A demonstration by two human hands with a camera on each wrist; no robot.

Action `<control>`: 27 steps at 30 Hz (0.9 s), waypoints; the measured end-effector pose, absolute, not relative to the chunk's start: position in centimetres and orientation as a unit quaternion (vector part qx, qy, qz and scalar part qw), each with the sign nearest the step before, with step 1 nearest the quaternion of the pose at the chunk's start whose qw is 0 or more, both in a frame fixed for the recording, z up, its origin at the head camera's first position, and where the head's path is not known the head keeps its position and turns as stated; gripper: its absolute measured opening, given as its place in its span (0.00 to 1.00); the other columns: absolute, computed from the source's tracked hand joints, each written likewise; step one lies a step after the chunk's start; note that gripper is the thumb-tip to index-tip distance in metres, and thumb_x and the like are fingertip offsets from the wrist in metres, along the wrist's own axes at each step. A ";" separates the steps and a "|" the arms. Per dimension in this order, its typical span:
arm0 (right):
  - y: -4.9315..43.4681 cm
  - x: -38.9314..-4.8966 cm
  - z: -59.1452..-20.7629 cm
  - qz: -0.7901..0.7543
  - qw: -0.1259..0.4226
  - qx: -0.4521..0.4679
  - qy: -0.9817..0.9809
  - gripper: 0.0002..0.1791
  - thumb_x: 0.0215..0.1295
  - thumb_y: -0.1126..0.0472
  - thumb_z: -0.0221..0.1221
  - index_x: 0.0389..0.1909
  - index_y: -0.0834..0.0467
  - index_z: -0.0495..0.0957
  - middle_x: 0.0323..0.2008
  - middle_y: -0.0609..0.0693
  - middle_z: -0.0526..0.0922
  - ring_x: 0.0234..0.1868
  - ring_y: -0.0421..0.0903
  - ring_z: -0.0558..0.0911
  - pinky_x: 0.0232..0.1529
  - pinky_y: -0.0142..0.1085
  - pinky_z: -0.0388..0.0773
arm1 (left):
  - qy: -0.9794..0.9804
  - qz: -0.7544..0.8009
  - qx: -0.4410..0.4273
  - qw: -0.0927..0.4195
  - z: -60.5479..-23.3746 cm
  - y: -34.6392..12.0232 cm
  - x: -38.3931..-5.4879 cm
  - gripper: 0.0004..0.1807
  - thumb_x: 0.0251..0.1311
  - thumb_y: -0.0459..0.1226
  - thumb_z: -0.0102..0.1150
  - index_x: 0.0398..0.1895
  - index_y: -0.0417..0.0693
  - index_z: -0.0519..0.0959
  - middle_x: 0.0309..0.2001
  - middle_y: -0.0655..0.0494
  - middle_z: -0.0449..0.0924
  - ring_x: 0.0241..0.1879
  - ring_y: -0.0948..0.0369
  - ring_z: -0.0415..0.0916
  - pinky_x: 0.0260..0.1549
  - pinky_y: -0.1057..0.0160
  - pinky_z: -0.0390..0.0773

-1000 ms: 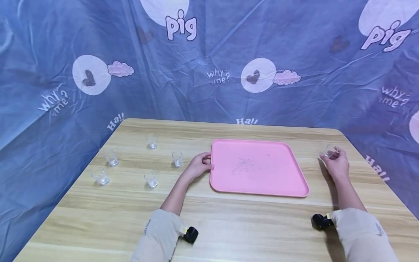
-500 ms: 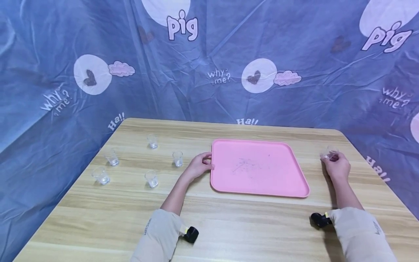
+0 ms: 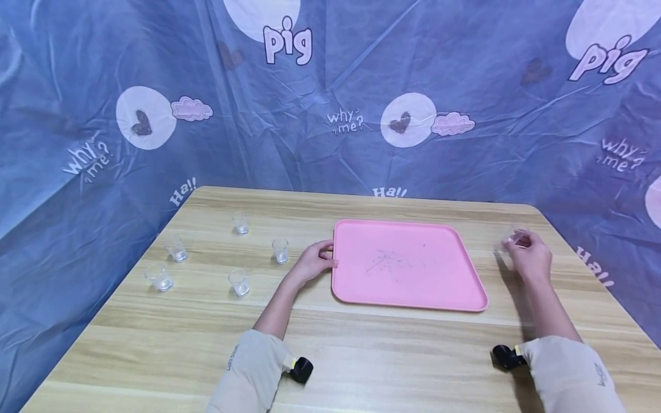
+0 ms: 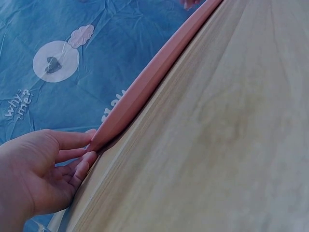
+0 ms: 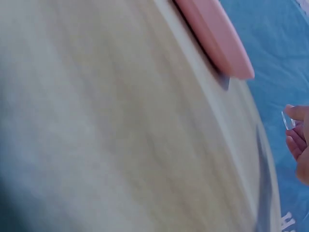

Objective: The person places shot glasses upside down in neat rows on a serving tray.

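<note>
A pink rectangular tray lies on the wooden table. My left hand pinches its left rim between thumb and fingers, as the left wrist view confirms with the hand at the tray's edge. To the right of the tray, my right hand holds a small clear glass, blurred in the head view. In the right wrist view only part of that glass shows between the fingers of the hand, above the table. Fingers hide the rest of it.
Several clear glasses stand left of the tray, among them one near the left hand, a front one, a far one and a leftmost one. A blue printed cloth hangs behind the table.
Over the last second, the right hand with the glass dips slightly toward me, then shifts back up and a little left. The left hand and the tray stay where they were.
</note>
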State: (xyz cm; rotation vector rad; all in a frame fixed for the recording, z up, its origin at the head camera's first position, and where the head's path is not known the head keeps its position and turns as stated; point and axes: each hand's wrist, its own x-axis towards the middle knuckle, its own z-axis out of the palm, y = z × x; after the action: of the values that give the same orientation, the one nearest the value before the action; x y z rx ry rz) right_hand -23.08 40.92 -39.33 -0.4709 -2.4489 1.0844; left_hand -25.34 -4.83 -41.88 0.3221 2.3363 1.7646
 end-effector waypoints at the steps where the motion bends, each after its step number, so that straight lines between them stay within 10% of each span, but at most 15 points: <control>1: 40.7 -23.0 -39.2 0.393 0.213 -0.162 -0.880 0.26 0.60 0.59 0.58 0.55 0.69 0.68 0.28 0.30 0.67 0.28 0.21 0.65 0.33 0.18 0.63 | 0.790 0.596 0.108 0.098 -41.9 -4.8 -25.3 0.32 0.50 0.25 0.61 0.61 0.31 0.64 0.53 0.42 0.72 0.39 0.56 0.72 0.36 0.65 0.75; 19: 36.8 -22.8 -36.8 0.372 0.211 -0.025 -0.904 0.20 0.58 0.64 0.60 0.48 0.72 0.71 0.30 0.37 0.73 0.29 0.18 0.67 0.32 0.15 0.64 | 0.792 0.592 0.109 0.101 -41.7 -4.8 -25.3 0.32 0.50 0.25 0.61 0.61 0.32 0.64 0.52 0.42 0.72 0.41 0.53 0.73 0.37 0.64 0.75; 27: 35.0 -23.0 -36.6 0.367 0.204 -0.004 -0.907 0.21 0.59 0.62 0.60 0.49 0.71 0.72 0.39 0.66 0.78 0.31 0.19 0.66 0.35 0.16 0.64 | 0.794 0.590 0.101 0.104 -41.7 -4.7 -25.4 0.32 0.51 0.26 0.61 0.62 0.34 0.64 0.53 0.44 0.72 0.41 0.56 0.73 0.37 0.67 0.75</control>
State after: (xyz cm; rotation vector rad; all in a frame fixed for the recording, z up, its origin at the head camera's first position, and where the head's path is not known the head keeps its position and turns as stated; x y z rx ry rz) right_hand -23.01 34.97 -36.56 -0.0125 -2.5316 1.0251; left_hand -25.40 -4.72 -41.74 0.2971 2.3415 1.7409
